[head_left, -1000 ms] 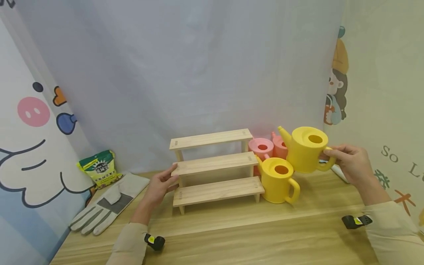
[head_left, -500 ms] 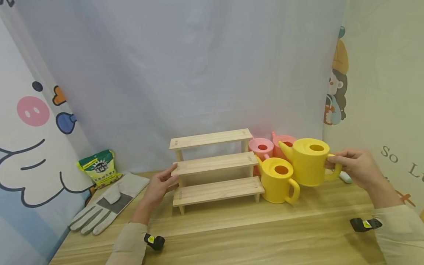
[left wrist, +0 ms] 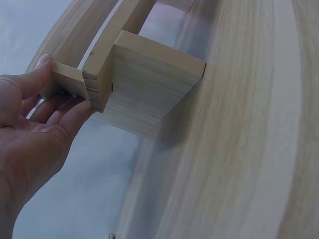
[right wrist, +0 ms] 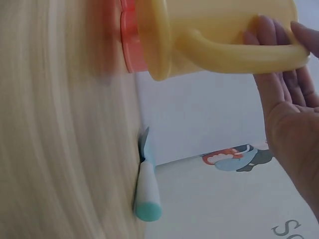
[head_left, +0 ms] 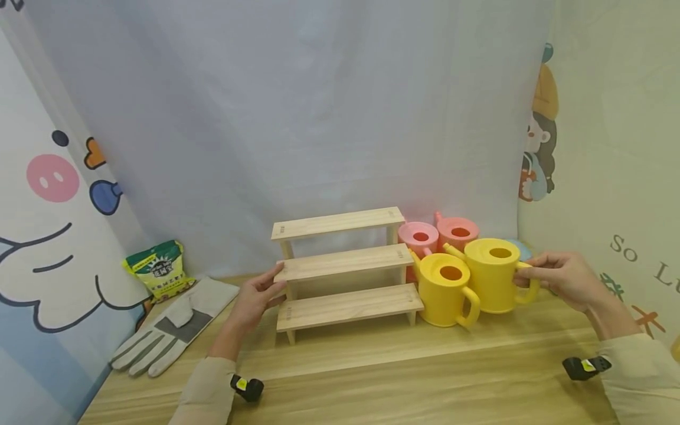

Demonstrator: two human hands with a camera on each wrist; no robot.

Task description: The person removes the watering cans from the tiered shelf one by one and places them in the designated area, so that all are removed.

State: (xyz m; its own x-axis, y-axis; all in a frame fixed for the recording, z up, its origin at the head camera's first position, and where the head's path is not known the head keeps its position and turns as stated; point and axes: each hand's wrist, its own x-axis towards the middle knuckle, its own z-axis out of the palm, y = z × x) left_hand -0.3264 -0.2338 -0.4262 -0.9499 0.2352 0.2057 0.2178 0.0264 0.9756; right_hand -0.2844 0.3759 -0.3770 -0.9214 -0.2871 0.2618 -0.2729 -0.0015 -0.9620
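My right hand (head_left: 565, 276) grips the handle of a yellow watering can (head_left: 491, 286), its spout turned to the left. In the right wrist view, fingers pass behind the handle and the thumb lies over its top; the can's base is close over the tabletop. A second yellow watering can (head_left: 442, 298) stands just left of it, overlapping it in the head view. My left hand (head_left: 254, 304) holds the left end of a three-step wooden shelf (head_left: 342, 264) at the middle step. The left wrist view has the thumb above that board (left wrist: 70, 77) and fingers underneath.
A pink watering can (head_left: 417, 229) and a coral one (head_left: 458, 224) stand behind the yellow pair. At the right lies a small garden tool with a white and teal handle (head_left: 523, 251). Left of the shelf are a grey-white glove (head_left: 177, 324) and a green-yellow bag (head_left: 159, 268).
My right hand has lowered the yellow watering can toward the table, first drifting right and then back left beside the other yellow can. The left hand and the shelf stay put.
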